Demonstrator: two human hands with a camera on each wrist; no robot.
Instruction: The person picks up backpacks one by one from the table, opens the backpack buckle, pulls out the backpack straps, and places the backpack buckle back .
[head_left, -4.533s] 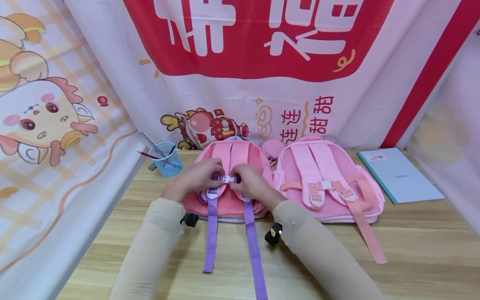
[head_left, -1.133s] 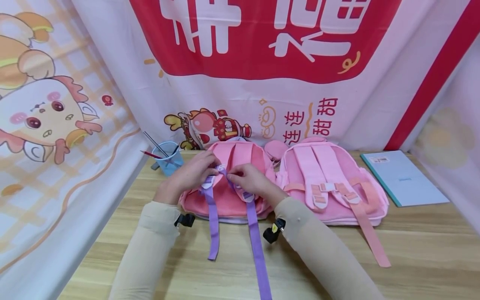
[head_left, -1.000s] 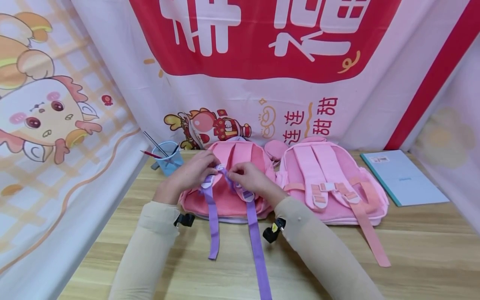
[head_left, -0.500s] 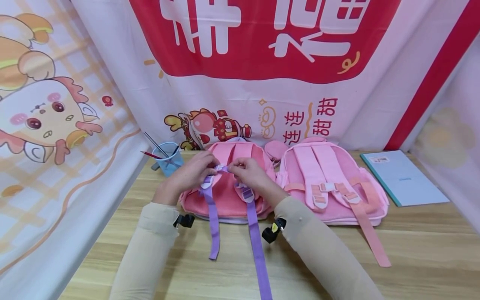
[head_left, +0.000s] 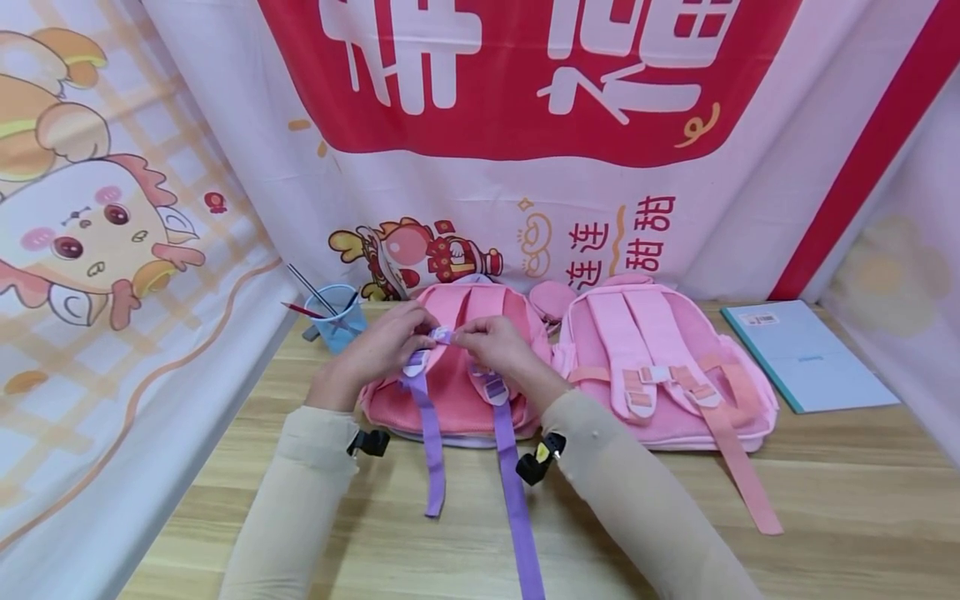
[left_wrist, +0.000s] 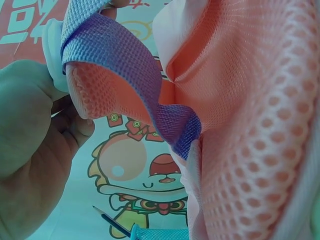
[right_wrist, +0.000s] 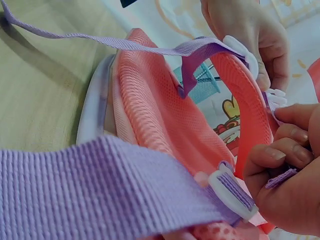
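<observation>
Two pinches, fingers nearly closed: buckle (head_left: 441, 335) held by left hand (head_left: 384, 343), webbing (right_wrist: 281, 178) by right hand (head_left: 497, 346) | buckle above coral bag (head_left: 456, 402) | buckle best held steady, webbing kept flat and untwisted while being worked.

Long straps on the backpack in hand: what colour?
Purple. The straps show best in the right wrist view, close enough to see the weave.
</observation>
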